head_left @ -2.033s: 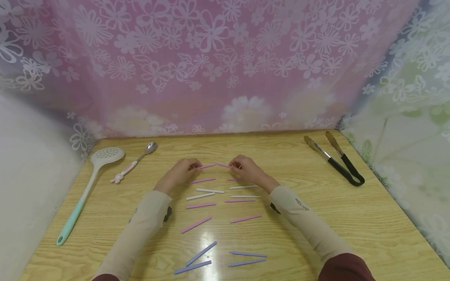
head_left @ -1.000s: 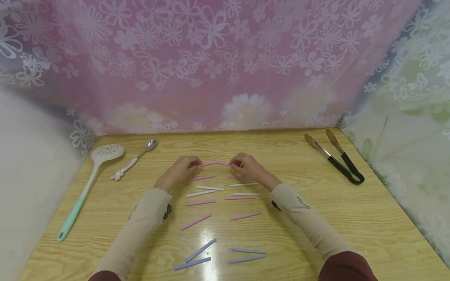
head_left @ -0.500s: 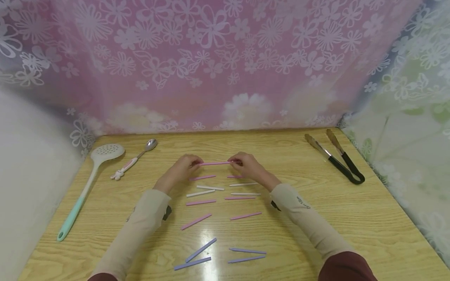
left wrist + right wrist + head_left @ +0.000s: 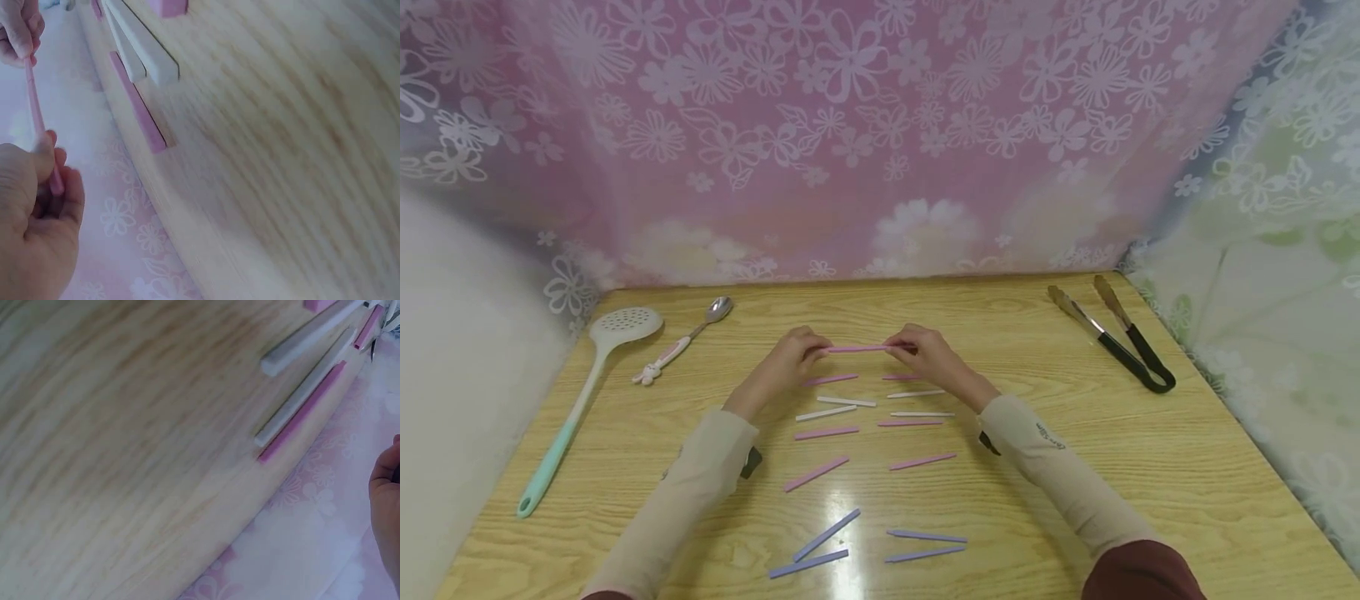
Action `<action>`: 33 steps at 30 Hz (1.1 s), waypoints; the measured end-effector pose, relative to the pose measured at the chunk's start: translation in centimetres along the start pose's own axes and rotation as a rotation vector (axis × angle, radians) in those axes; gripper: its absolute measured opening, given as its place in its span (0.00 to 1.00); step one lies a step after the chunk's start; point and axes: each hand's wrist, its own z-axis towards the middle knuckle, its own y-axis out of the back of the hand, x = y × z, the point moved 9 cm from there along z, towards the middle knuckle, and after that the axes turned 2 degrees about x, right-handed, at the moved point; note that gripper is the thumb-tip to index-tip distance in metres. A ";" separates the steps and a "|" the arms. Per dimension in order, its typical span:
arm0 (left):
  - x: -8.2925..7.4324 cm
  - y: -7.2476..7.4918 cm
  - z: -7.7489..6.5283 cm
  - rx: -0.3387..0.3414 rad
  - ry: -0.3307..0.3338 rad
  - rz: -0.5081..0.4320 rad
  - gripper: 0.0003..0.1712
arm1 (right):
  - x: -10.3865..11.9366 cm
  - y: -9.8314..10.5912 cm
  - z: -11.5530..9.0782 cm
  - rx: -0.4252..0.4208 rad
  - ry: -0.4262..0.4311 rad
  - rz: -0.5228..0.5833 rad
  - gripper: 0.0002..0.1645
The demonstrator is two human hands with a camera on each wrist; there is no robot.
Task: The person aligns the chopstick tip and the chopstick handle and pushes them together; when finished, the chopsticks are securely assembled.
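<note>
Near the middle of the table, my left hand [image 4: 790, 358] pinches one end of a slim pink stick [image 4: 856, 348]. My right hand [image 4: 927, 357] pinches the other end, and the two hands hold it level between them. In the left wrist view, the pink stick [image 4: 36, 112] shows a faint seam near the right hand's fingertips [image 4: 28, 50], so it looks like two pieces end to end. Only part of the right hand [image 4: 386, 500] shows at the edge of the right wrist view, where its fingertips are hidden. A pink stick [image 4: 830, 380] lies just in front of the left hand.
Two columns of sticks lie nearer me, with white sticks [image 4: 826, 412], pink sticks [image 4: 816, 474] and purple sticks [image 4: 927, 554]. A skimmer [image 4: 580, 392] and a rabbit-handled spoon [image 4: 673, 354] lie left. Black-handled tongs [image 4: 1123, 358] lie right, and a flowered curtain [image 4: 880, 167] stands behind.
The two pink sticks first met at a bent angle, tip to tip. They now form one straight line, and the hands are slightly closer together.
</note>
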 end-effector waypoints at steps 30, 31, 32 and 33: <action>-1.2 1.1 -0.7 -0.156 -0.009 0.031 0.06 | 2.2 0.2 0.0 -0.065 0.104 -0.004 0.07; -1.2 1.0 -0.6 -0.144 -0.014 0.034 0.06 | 2.2 0.3 0.1 -0.060 0.110 -0.013 0.06; -1.1 0.8 -0.6 -0.130 -0.013 0.034 0.06 | 2.2 0.2 0.1 -0.049 0.112 -0.023 0.06; -1.0 0.7 -0.6 -0.115 -0.007 0.032 0.07 | 2.1 0.2 0.2 -0.033 0.112 -0.031 0.07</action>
